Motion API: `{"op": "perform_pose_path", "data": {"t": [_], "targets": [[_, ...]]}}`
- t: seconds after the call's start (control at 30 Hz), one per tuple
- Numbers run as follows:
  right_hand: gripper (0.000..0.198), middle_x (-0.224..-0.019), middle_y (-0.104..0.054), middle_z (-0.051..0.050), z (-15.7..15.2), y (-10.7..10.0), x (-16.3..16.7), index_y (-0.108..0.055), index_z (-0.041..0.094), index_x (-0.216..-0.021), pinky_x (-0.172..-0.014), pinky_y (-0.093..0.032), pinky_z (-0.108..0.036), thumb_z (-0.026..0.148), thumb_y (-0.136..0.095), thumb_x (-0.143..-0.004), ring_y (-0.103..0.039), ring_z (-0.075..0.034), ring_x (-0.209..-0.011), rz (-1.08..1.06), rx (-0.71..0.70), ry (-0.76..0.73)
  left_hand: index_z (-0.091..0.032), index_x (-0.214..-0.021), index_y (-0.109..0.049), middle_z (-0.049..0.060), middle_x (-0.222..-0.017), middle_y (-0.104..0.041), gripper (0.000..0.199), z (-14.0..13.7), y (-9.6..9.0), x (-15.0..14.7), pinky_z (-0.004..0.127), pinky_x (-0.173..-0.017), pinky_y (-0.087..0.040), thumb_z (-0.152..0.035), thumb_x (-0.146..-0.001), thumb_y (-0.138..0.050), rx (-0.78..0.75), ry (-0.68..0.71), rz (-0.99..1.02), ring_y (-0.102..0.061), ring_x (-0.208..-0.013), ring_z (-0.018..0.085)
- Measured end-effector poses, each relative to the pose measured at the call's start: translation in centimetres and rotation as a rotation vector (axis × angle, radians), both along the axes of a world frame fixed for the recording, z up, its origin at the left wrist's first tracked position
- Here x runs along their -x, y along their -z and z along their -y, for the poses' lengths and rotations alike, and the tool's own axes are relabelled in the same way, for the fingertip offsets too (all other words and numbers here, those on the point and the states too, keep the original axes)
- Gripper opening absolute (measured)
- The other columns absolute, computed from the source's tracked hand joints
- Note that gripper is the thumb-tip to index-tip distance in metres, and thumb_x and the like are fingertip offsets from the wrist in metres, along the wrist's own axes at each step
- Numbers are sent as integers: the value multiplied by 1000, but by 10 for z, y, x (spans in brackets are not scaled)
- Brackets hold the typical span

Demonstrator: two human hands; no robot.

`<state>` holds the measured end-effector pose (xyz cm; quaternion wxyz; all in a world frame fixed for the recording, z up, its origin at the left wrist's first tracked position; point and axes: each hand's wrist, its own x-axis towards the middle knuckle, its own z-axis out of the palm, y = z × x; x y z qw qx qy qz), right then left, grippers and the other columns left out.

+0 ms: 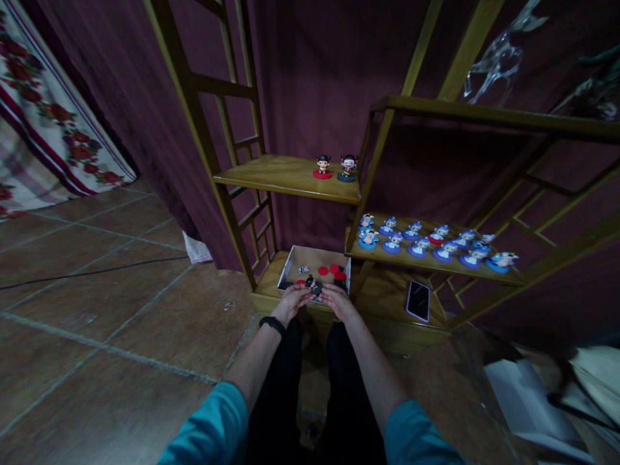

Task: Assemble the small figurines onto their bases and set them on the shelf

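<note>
In front of the shelf, my two hands meet over the near edge of a white cardboard box (pixel 314 255). Between the fingertips is a small dark-haired figurine (pixel 311 282) with a dark round base (pixel 316 290). My left hand (pixel 291 301) pinches it from the left, and my right hand (pixel 338 301) grips the base's right side. Whether figurine and base are joined is too small to tell. Inside the box lie several red discs (pixel 323 271), some dark pieces, and a small black-and-white figurine (pixel 303 269).
Two figurines (pixel 323 166) stand on the upper left shelf (pixel 271 173). Several blue-and-white figurines (pixel 418 247) line the right shelf. A phone (pixel 418 301) lies on the bottom board. A clear glass animal (pixel 498 58) is at upper right. Wooden posts (pixel 186 97) frame the shelves.
</note>
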<state>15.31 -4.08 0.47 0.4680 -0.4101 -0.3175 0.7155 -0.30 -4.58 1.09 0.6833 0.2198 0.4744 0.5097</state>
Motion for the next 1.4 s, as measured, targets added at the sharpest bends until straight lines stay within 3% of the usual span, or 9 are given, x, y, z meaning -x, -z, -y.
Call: {"op": "perform_pose_path", "data": {"t": [0.17,0.43,0.77,1.13,1.4], "targets": [[19,-66,-68,-2,1,-4,3,-62,15,-87,-63,-53,-24,15,-66,-69,-63,-10,-59,23,14,-22,-8,-80,-59,10,-70,-68,16,2,-2,-1,24,-64,-56,-3,-67,-68,-16,21,20,-68,-63,17],[15,-56,-64,-1,1,-7,4,-63,13,-80,-54,-52,-22,11,-63,-65,-59,-10,-50,46,33,63,-9,-80,-58,11,-69,-68,14,5,-6,-2,25,-64,-55,-7,-69,-67,-5,67,16,-68,-64,17],[12,-52,-61,0,1,-5,4,-61,13,-75,-50,-52,-23,11,-62,-63,-56,-10,-46,59,65,85,-10,-82,-61,6,-62,-65,9,1,-1,0,20,-56,-51,-6,-74,-60,18,22,-48,-62,-53,10],[20,-64,-65,-2,3,-7,0,-63,14,-91,-59,-54,-25,12,-59,-71,-59,-9,-53,-14,15,-83,-9,-66,-60,3,-52,-59,8,-2,3,1,15,-45,-45,-3,-69,-64,38,21,-50,-58,-43,8],[20,-66,-66,-2,2,-5,0,-63,14,-94,-64,-55,-28,14,-59,-74,-61,-10,-58,-31,11,-101,-8,-68,-59,4,-55,-61,7,-3,1,2,14,-43,-45,-4,-69,-65,53,41,-16,-59,-44,8]]}}
